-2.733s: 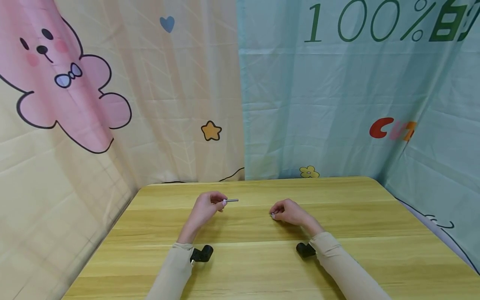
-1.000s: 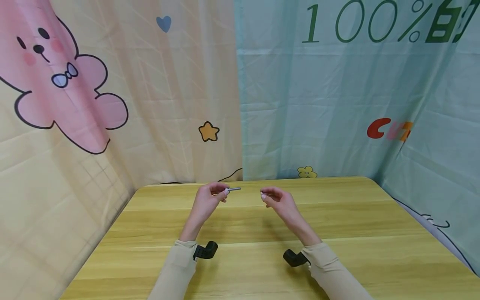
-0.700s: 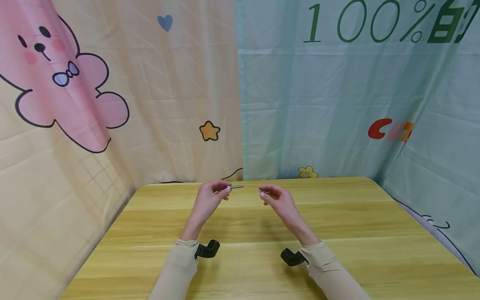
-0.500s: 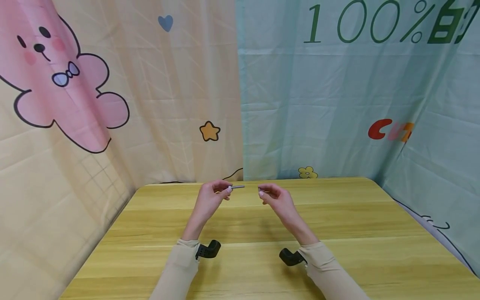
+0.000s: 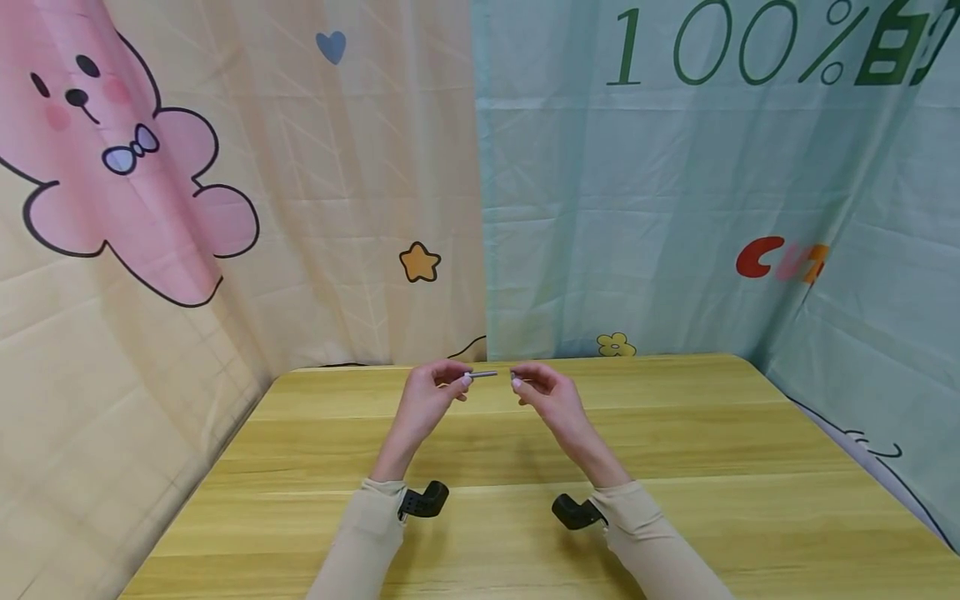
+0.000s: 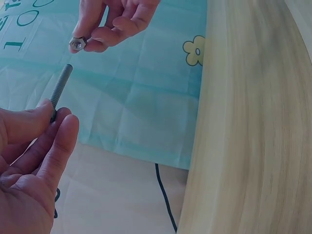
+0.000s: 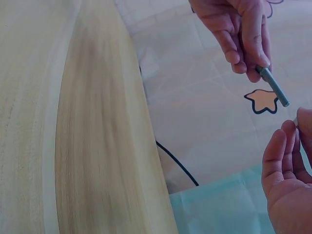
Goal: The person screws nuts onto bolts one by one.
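Thumb and fingers of my left hand pinch a grey threaded bolt by its head end, which the fingers partly hide. The shank points toward my right hand. That hand pinches a small metal hex nut at its fingertips, its hole facing the bolt's tip in the left wrist view. A short gap separates bolt and nut. In the right wrist view the bolt stands out from the left fingers, while the nut is mostly hidden by the right fingertips. Both hands are raised above the far part of the table.
A wood-grain table lies below the hands. Printed cloth curtains hang behind its far edge and at both sides. Each wrist carries a black camera mount.
Since the earliest frame both hands have risen and come closer together. Over the last second the gap between bolt tip and nut has narrowed; both grips stay the same.
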`<state>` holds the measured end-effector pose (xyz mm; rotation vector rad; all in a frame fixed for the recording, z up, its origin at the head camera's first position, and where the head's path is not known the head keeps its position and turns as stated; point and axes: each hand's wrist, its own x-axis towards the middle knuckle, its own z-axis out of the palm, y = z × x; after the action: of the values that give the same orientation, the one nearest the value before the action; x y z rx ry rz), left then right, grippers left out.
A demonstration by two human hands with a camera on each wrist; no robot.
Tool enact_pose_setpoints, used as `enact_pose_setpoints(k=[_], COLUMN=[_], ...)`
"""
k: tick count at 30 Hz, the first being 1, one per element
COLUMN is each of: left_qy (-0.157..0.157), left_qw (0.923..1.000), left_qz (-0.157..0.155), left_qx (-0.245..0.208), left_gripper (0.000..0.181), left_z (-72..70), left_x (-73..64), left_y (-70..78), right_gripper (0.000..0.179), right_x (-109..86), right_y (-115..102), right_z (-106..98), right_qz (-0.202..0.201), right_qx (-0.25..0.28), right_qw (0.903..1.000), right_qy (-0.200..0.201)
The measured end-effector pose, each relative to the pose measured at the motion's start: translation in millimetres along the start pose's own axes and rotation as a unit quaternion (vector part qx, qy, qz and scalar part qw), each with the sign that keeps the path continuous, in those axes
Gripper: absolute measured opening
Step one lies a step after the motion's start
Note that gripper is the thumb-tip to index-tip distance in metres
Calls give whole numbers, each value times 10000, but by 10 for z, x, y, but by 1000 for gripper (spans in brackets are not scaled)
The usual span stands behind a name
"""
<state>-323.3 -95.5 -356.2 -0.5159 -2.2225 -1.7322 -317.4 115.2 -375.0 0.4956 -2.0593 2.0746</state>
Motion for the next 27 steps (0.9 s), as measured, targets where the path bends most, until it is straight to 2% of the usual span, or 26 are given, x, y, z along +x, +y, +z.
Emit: enact_pose_setpoints(k=[9,16,19,22,27], left_qy=[-117,-337,-387,-364,-218], left_qw=[9999,9994,9992,9990,9977], left_qz=[-96,-20,36,24,-164], left_qx=[-26,-68,-121,-275,-626], left_gripper=[16,15,15,15,14], left_z=[68,78,82,101,137], left_x=[-11,-120,-142,-129,-49], left_y=[40,321,350,298,12], right_gripper=[26,26,27,24,23], right_x=[11,16,21,23,14], right_y=[-6,20,37,52,68], right_z=[23,22,15,4,-15], right_qz=[13,-6,-25,-12,20], right_qx=[92,74,0,-76,-181], right_qw=[9999,9999,9999,9999,9997], right_qy=[-110,-154,-134,-127,-182])
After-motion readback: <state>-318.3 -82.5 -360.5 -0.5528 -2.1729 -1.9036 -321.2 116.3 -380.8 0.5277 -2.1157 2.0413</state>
